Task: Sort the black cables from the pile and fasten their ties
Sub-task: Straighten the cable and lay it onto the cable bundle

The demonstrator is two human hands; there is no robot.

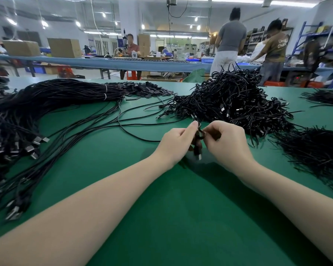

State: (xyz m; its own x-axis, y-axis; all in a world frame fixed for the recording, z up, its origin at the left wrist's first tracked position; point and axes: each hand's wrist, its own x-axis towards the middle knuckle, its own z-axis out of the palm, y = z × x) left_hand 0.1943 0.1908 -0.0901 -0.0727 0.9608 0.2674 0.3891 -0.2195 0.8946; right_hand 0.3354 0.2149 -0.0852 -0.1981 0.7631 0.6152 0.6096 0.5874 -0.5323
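Above the green table (181, 208), my left hand (176, 146) and my right hand (227, 144) meet over one small coiled black cable (198, 148). Both hands pinch it; its metal plug hangs below my fingers. Its tie sits between my thumbs, too small to tell whether it is fastened. Just behind my hands rises a big pile of tangled black cables (233, 100). A long bundle of straight black cables (52, 104), bound with white ties, fans out on the left with plugs toward me.
A heap of black ties (148, 91) lies at the back centre. More black ties or cables lie at the right (315, 152) and far right (327, 96). Behind the table stand a blue bench (123, 64), cardboard boxes and three people.
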